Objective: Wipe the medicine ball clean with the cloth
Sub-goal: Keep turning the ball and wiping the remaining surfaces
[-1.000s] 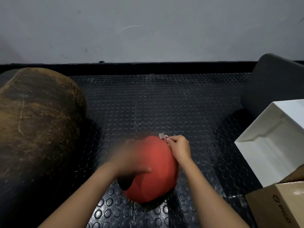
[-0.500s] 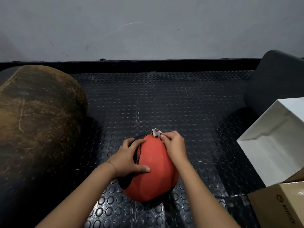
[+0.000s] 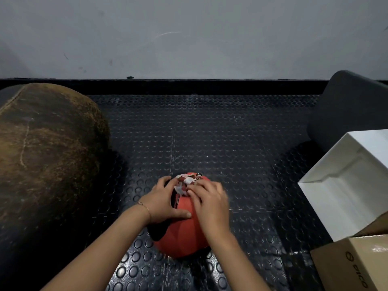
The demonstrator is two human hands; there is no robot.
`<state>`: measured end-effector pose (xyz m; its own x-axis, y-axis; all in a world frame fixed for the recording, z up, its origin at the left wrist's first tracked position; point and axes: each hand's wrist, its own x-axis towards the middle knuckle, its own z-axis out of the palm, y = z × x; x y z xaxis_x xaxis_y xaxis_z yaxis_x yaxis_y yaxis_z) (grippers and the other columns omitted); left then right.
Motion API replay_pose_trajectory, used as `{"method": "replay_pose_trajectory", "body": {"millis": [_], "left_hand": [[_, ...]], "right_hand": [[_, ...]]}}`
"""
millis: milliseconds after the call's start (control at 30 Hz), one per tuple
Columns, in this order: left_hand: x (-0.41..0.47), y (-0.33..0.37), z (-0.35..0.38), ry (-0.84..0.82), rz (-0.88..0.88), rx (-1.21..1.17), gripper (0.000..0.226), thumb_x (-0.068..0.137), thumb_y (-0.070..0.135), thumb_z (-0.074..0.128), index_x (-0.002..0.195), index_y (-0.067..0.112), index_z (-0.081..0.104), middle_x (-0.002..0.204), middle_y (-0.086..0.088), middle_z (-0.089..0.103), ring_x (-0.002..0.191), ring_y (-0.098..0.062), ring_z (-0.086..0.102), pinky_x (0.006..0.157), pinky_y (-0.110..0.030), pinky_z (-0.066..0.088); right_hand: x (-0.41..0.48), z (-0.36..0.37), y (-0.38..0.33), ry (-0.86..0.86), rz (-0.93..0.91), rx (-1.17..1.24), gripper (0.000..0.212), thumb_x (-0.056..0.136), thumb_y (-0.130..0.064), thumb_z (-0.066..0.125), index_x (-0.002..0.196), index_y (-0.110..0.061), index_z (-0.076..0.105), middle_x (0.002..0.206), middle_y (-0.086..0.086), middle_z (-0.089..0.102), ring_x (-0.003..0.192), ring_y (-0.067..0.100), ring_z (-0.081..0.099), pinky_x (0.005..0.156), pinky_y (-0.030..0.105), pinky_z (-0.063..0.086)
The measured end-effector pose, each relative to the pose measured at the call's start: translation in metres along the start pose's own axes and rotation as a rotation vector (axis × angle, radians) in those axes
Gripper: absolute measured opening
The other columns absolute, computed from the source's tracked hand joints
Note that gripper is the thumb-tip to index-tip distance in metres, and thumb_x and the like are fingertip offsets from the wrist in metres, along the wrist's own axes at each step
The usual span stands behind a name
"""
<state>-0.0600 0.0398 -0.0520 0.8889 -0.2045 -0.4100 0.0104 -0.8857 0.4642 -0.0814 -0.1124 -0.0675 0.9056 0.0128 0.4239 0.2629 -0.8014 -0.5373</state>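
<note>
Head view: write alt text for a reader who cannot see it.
Two hands work on a red medicine ball on a studded black floor mat: the left hand steadies it while the right hand presses a small patterned cloth to its top.

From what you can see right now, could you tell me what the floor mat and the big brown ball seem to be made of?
Floor mat: probably black rubber, with raised round studs and a slight sheen. Big brown ball: likely worn leather or suede, matte, scuffed, with a stitched seam.

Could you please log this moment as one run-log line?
stage: wiping | left hand: steadying round red rubber medicine ball | right hand: pressing small patterned cloth on ball's top | ball on studded black mat
</note>
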Motion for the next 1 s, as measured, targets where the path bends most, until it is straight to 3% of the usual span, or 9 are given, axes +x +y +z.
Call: {"method": "replay_pose_trajectory", "body": {"millis": [100, 267, 367, 467, 600, 700, 767, 900, 1000], "left_hand": [[0.0, 0.003, -0.001, -0.006, 0.004, 0.004, 0.113, 0.064, 0.06, 0.073, 0.149, 0.031, 0.005, 0.156, 0.002, 0.001, 0.142, -0.023, 0.021, 0.114, -0.041, 0.029], [0.003, 0.006, -0.002, -0.023, 0.003, 0.018, 0.116, 0.06, 0.064, 0.074, 0.148, 0.037, 0.003, 0.155, 0.003, 0.001, 0.142, -0.025, 0.021, 0.111, -0.046, 0.032], [0.002, 0.002, -0.001, -0.026, 0.013, 0.0, 0.116, 0.059, 0.063, 0.075, 0.147, 0.038, 0.005, 0.155, 0.003, 0.001, 0.142, -0.024, 0.021, 0.112, -0.046, 0.031], [0.002, 0.0, -0.002, -0.017, 0.007, -0.019, 0.116, 0.059, 0.062, 0.075, 0.148, 0.037, 0.004, 0.155, 0.003, 0.0, 0.142, -0.024, 0.02, 0.114, -0.045, 0.029], [0.002, -0.001, -0.002, -0.025, 0.0, -0.083, 0.116, 0.06, 0.056, 0.078, 0.148, 0.036, 0.005, 0.155, 0.003, -0.002, 0.144, -0.024, 0.016, 0.116, -0.043, 0.025], [0.002, -0.003, -0.003, -0.023, 0.001, -0.123, 0.116, 0.06, 0.051, 0.081, 0.148, 0.035, 0.007, 0.156, 0.002, -0.003, 0.144, -0.022, 0.015, 0.117, -0.041, 0.024], [0.001, -0.003, -0.003, -0.023, 0.006, -0.121, 0.116, 0.06, 0.051, 0.081, 0.148, 0.035, 0.007, 0.156, 0.003, -0.003, 0.144, -0.022, 0.015, 0.117, -0.04, 0.025], [0.001, -0.003, -0.002, -0.009, 0.016, -0.12, 0.116, 0.06, 0.051, 0.081, 0.148, 0.033, 0.008, 0.156, 0.002, -0.002, 0.144, -0.021, 0.015, 0.117, -0.038, 0.024], [0.002, -0.004, -0.001, -0.004, 0.031, -0.127, 0.114, 0.061, 0.049, 0.081, 0.148, 0.034, 0.009, 0.156, 0.0, -0.001, 0.144, -0.021, 0.015, 0.117, -0.037, 0.023]], "right_hand": [[0.008, 0.006, 0.01, -0.012, 0.013, -0.027, 0.025, 0.085, -0.038, 0.049, 0.091, -0.03, 0.072, 0.096, -0.014, 0.066, 0.089, 0.012, 0.05, 0.074, 0.027, 0.042], [0.039, 0.002, 0.05, -0.208, 0.367, 0.1, 0.023, 0.091, -0.03, 0.053, 0.107, -0.024, 0.068, 0.11, -0.004, 0.066, 0.104, 0.02, 0.055, 0.087, 0.033, 0.043], [0.038, -0.005, 0.06, -0.145, 0.402, 0.163, 0.022, 0.09, -0.026, 0.055, 0.106, -0.02, 0.069, 0.121, -0.007, 0.057, 0.117, 0.019, 0.047, 0.098, 0.034, 0.038], [0.04, -0.023, 0.054, -0.025, 0.531, 0.535, 0.019, 0.094, -0.019, 0.049, 0.098, -0.018, 0.068, 0.099, -0.009, 0.058, 0.1, 0.015, 0.054, 0.08, 0.02, 0.043], [0.053, -0.045, 0.04, 0.046, 0.779, 0.973, 0.027, 0.097, -0.02, 0.041, 0.083, -0.017, 0.065, 0.088, 0.006, 0.066, 0.085, 0.021, 0.061, 0.074, 0.033, 0.048], [0.061, -0.062, 0.03, -0.145, 0.963, 1.458, 0.035, 0.097, -0.034, 0.039, 0.102, -0.011, 0.065, 0.102, 0.012, 0.068, 0.092, 0.023, 0.065, 0.076, 0.033, 0.054], [0.063, -0.072, 0.025, -0.319, 0.924, 1.623, 0.039, 0.091, -0.039, 0.044, 0.106, -0.01, 0.065, 0.108, 0.014, 0.069, 0.097, 0.024, 0.066, 0.083, 0.038, 0.055], [0.051, -0.058, 0.027, -0.462, 0.906, 1.505, 0.032, 0.076, -0.004, 0.06, 0.108, -0.003, 0.062, 0.094, 0.016, 0.071, 0.08, 0.023, 0.071, 0.07, 0.031, 0.059], [0.045, -0.038, 0.025, -0.463, 0.832, 1.024, 0.025, 0.081, -0.002, 0.064, 0.103, -0.014, 0.06, 0.113, 0.017, 0.065, 0.089, 0.02, 0.067, 0.081, 0.032, 0.055]]}}
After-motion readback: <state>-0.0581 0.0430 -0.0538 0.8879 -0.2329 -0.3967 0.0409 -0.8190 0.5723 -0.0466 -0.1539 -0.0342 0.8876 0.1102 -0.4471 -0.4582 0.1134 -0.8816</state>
